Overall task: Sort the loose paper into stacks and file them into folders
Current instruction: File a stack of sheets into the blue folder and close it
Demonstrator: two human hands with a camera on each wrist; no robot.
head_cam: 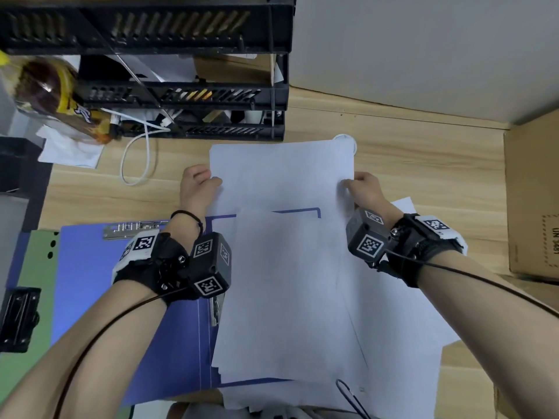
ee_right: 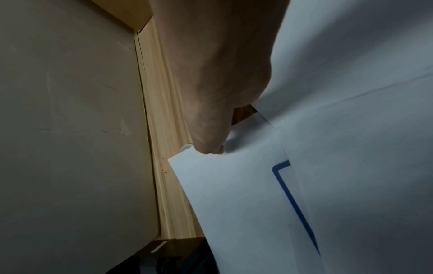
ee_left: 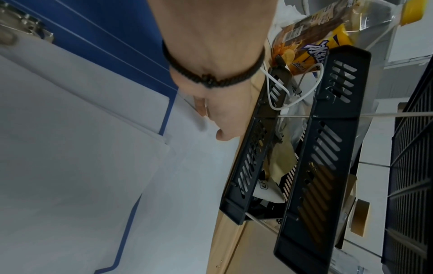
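Note:
A white sheet of paper is held over the desk between both hands. My left hand pinches its left edge and my right hand pinches its right edge. Nearer to me lies a stack of white paper on an open blue folder with a metal clip. The left wrist view shows my left hand at the paper's edge. The right wrist view shows my right hand gripping the sheet near its corner.
A black tiered file tray stands at the back left, with a snack bag and a white cable beside it. A cardboard box sits at the right. A green folder lies under the blue one.

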